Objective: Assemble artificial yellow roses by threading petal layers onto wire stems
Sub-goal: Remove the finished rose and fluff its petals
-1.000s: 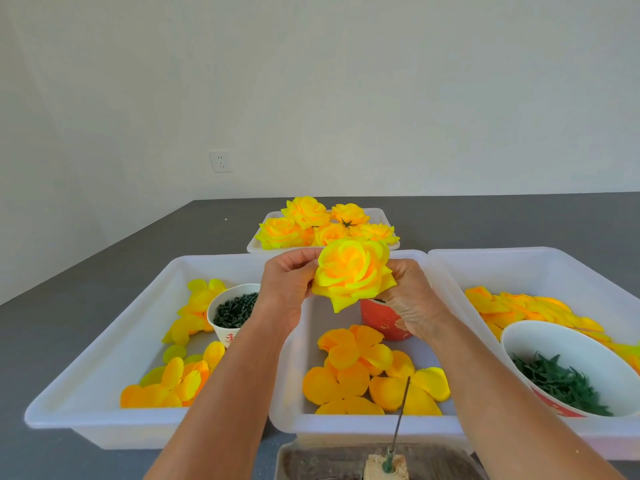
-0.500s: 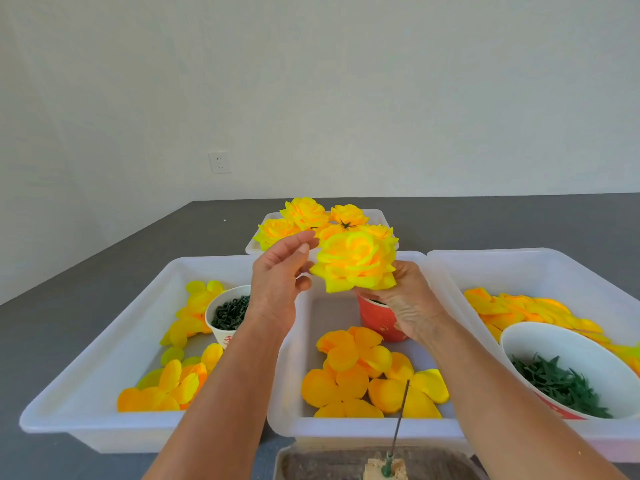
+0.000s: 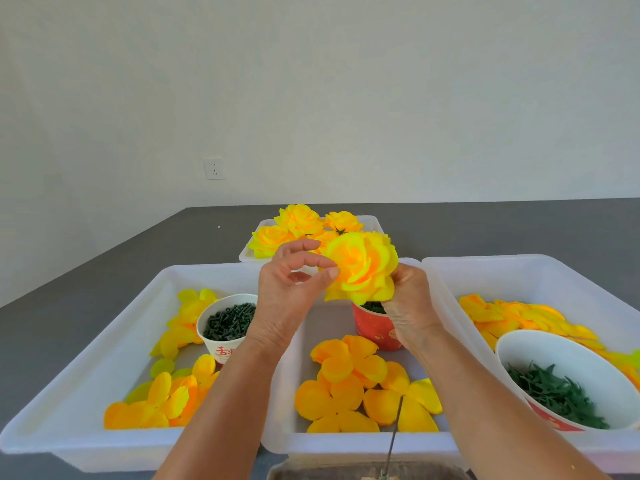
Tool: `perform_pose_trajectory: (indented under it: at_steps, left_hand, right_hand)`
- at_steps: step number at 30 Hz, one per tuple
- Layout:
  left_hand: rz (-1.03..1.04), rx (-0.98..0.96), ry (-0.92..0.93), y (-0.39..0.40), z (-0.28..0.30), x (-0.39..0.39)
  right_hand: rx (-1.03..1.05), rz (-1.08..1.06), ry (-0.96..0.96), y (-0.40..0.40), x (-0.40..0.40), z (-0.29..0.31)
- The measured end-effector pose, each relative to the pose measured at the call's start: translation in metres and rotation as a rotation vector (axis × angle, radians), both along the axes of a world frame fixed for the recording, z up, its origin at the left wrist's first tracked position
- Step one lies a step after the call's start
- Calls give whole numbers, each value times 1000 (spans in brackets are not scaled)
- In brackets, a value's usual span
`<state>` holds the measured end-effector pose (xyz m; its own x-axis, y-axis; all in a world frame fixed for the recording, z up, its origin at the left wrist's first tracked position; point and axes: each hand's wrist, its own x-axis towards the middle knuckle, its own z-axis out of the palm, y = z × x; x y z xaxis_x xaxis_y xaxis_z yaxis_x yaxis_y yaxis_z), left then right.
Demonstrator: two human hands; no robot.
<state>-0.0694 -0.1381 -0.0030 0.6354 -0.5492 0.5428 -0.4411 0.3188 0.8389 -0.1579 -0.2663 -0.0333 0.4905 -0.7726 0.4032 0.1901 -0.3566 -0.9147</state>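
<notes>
My right hand (image 3: 410,299) grips the assembled yellow fabric rose (image 3: 362,268) from below while my left hand (image 3: 294,282), fingers loosely curled, touches its petal edge.

Bright, even, diffuse light, soft shadows only. Rose (image 3: 360,268) I hold blows out to glowing yellow, petal detail lost. White trays (image 3: 114,344) near overexposed. Wide-angle bend at the edges; my forearms stretch. Slight softness overall.
</notes>
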Motion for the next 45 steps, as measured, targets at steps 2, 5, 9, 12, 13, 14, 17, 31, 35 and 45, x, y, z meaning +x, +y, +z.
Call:
perform_pose_trajectory:
  at_steps: [2,5,9,12,13,14,17,31,35,45]
  left_hand:
    - [-10,-23,18,1,0,0]
    - [-2,-9,23,0,0,-2]
    - [-19,22,-3,1,1,-3]
    - [-27,52,-23,1,2,-4]
    - [-37,62,-26,1,2,-4]
    - [-52,72,-34,2,3,-5]
    - [-101,77,-72,2,3,-6]
    - [-143,-10,81,3,4,-11]
    - [-75,19,34,1,0,-8]
    - [-71,11,-14,-1,-2,-7]
  right_hand:
    - [36,-20,-20,-2,1,-1]
    - [16,-11,-4,-2,2,-2]
    - [-28,20,-31,-2,1,-2]
    - [50,31,-95,-1,2,0]
    - [71,31,-101,0,1,0]
    - [80,28,-98,1,1,1]
    - [130,43,-104,3,-1,3]
    - [157,151,-70,5,-5,3]
    - [123,218,-103,8,-5,2]
    - [48,226,-7,1,-1,-6]
